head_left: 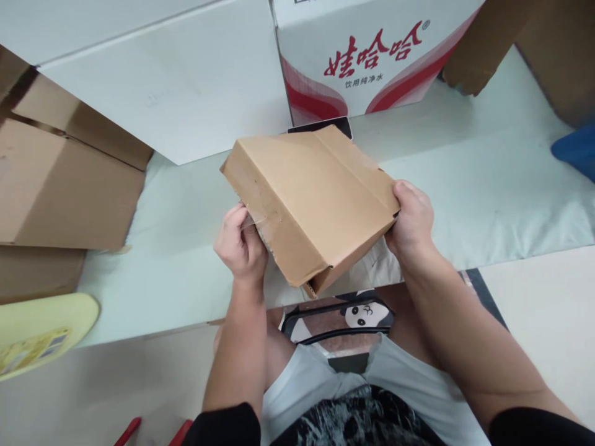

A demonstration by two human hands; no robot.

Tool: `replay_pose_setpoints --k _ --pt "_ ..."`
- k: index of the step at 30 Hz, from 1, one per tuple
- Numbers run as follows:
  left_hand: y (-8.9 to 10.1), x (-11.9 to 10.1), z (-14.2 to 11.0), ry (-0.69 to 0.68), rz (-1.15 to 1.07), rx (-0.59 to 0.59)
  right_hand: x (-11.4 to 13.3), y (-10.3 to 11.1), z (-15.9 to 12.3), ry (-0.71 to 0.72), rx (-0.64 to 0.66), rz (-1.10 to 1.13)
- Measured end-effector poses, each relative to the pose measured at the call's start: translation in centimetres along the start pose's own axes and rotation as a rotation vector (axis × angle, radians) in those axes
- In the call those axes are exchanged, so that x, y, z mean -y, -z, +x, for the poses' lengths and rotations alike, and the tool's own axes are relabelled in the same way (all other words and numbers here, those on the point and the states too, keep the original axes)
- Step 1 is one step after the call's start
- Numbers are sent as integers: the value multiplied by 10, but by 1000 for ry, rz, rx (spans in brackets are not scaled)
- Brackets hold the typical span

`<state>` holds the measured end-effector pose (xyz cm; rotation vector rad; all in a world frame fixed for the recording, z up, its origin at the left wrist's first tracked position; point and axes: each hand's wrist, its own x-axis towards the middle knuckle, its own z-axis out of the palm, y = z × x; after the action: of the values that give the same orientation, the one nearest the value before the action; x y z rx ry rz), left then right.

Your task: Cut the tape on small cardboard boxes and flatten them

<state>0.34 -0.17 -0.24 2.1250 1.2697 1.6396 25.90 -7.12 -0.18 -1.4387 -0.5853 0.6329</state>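
I hold a small brown cardboard box (pixel 309 201) tilted in the air over the pale green table (pixel 186 266). My right hand (pixel 411 220) grips the box's right corner, fingers closed round it. At the box's left side my left hand (pixel 239 241) is closed, pinching a strip of clear tape that runs off the box's edge. A dark flat object (pixel 341 124) peeks out behind the box's top edge.
A white carton with red lettering (pixel 367 56) and a plain white carton (pixel 171 87) stand at the back. Brown cartons (pixel 60 186) sit at the left, another (pixel 553 49) at the back right. Blue thing (pixel 579 148) at right edge; yellow board (pixel 41 331) lower left.
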Motion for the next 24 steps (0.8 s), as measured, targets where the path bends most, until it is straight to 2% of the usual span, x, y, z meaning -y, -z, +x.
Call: replay_pose_setpoints --k 4,7,10,16,19,24 --pt "-1 1 0 -36 -28 -10 2 0 0 -33 -29 6" --pt "-2 -2 0 -9 -52 -32 3 0 0 -50 -40 16" --pt "-1 -3 1 91 -134 7 2 1 1 -58 -42 23" --pt "1 3 2 310 -437 218 3 4 4 -47 -107 20" --pt "0 4 3 432 -572 239 4 4 4 -55 -116 19" --pt "2 5 6 495 -820 226 6 3 3 -54 -125 13"
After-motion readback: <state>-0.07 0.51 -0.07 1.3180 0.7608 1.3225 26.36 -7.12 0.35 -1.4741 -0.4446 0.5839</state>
